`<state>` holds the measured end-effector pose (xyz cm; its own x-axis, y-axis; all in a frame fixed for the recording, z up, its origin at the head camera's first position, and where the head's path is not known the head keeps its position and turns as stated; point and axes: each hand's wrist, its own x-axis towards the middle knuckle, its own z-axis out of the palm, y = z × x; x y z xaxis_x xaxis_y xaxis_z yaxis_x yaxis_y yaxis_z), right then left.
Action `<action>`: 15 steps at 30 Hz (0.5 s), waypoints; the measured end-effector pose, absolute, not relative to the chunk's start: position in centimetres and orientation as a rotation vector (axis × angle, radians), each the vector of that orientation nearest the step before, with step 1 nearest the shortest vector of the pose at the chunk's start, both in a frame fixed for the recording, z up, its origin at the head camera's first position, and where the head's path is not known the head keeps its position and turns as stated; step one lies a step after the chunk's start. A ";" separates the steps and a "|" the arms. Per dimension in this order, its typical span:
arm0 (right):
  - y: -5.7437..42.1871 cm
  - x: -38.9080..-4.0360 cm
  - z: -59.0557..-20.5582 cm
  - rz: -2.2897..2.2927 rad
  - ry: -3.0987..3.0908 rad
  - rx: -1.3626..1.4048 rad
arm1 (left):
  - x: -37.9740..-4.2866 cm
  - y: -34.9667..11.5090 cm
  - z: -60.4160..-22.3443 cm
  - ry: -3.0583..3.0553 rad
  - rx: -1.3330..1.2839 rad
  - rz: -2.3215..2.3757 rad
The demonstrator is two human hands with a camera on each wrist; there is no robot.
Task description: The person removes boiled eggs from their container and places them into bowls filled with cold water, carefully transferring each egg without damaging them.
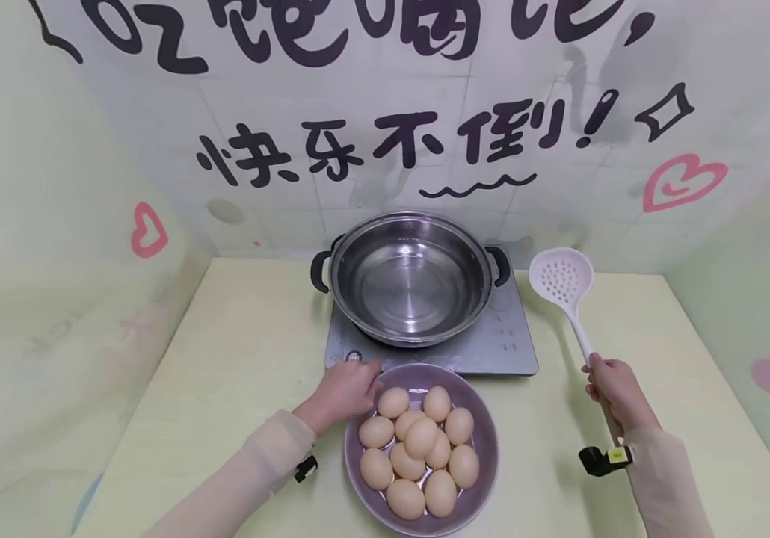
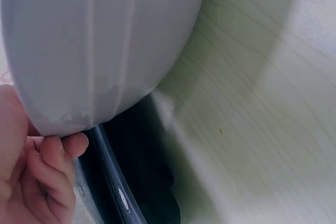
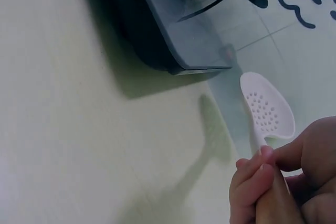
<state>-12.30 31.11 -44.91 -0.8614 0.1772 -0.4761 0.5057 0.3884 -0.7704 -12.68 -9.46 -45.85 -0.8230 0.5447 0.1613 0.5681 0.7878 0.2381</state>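
My left hand (image 1: 343, 396) grips the far left rim of a round purple-grey bowl (image 1: 491, 471). Several light brown eggs (image 1: 421, 438) are heaped in it. The left wrist view shows thumb and curled fingers pinching the rim, with the bowl's ribbed outer wall (image 2: 105, 51) beside them. At the right, my right hand (image 1: 622, 394) holds the handle of a white slotted ladle (image 1: 562, 276). Its perforated head points away from me, raised above the table, and its shadow falls on the tabletop in the right wrist view.
Beyond the bowl, a wide steel pot (image 1: 412, 338) with two black handles sits on a grey induction cooktop (image 1: 493, 353). Whether it holds water, I cannot tell. The pale table (image 1: 250, 321) ends at a back wall (image 1: 257, 224) with printed characters; side walls flank it.
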 end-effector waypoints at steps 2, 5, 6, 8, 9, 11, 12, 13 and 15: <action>31.2 -12.8 -45.1 -1.483 2.308 0.592 | -12.6 -9.4 -45.9 -2.890 -0.905 -0.416; 31.2 -13.6 -45.5 -1.536 2.257 0.587 | -12.4 -9.2 -45.9 -2.881 -0.908 -0.418; 31.1 -13.8 -45.6 -1.553 2.243 0.583 | -12.4 -9.2 -45.9 -2.877 -0.910 -0.418; 30.9 -14.1 -45.9 -1.576 2.221 0.586 | -12.4 -9.1 -45.8 -2.871 -0.911 -0.414; 30.8 -14.3 -46.0 -1.573 2.217 0.590 | -12.4 -9.1 -45.8 -2.870 -0.910 -0.414; 30.5 -14.6 -46.3 -1.557 2.212 0.598 | -12.4 -9.2 -45.7 -2.871 -0.906 -0.406; 30.3 -14.7 -46.4 -1.552 2.210 0.595 | -12.4 -9.2 -45.7 -2.870 -0.903 -0.404; 30.1 -14.8 -46.5 -1.541 2.207 0.599 | -12.4 -9.3 -45.7 -2.871 -0.898 -0.401; 29.8 -15.2 -46.6 -1.530 2.208 0.585 | -12.3 -9.4 -45.6 -2.871 -0.887 -0.393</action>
